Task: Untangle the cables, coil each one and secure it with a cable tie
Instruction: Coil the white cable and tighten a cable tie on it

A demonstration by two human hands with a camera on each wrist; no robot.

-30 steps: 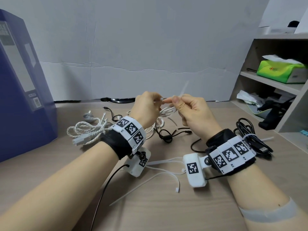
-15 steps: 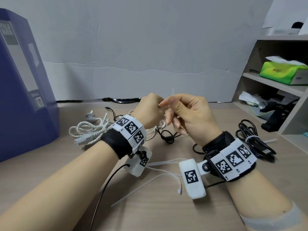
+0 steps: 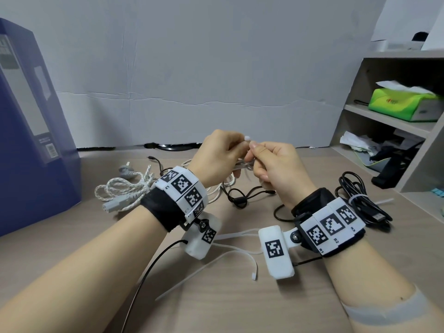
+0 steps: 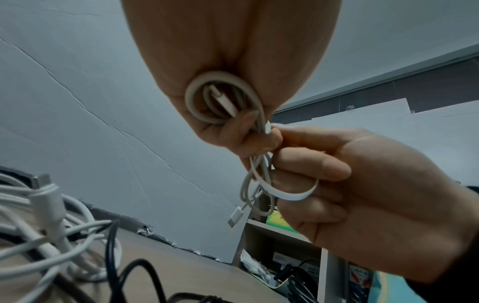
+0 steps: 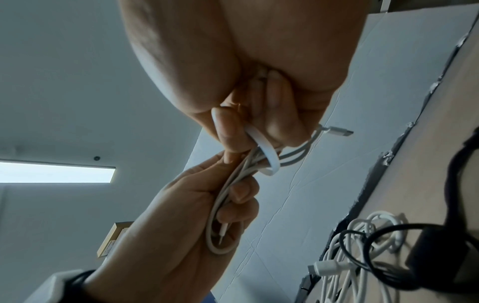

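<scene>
White and slim, the coiled cable (image 4: 223, 98) sits bunched in the left hand (image 3: 221, 159), fingers curled round its loops, raised above the wooden desk (image 3: 240, 296) at mid-table. Right hand (image 3: 278, 169) meets it knuckle to knuckle, pinching a flat white cable tie (image 4: 290, 194) that arcs in a loose ribbon around the coil's strands, its small square head (image 3: 247, 138) poking up between the two thumbs. One smooth connector dangles free below the loops. Room to move is tight: a tangle of white and black cables (image 3: 230, 191) lies directly under the hands, a braided power cord (image 3: 122, 191) to the left near the blue box (image 3: 36, 140), a tied black bundle (image 3: 360, 203) to the right near the shelf unit (image 3: 396, 131). Spare ties (image 3: 240, 255) lie flat on the bare wood between the wrists, nearer the person.
</scene>
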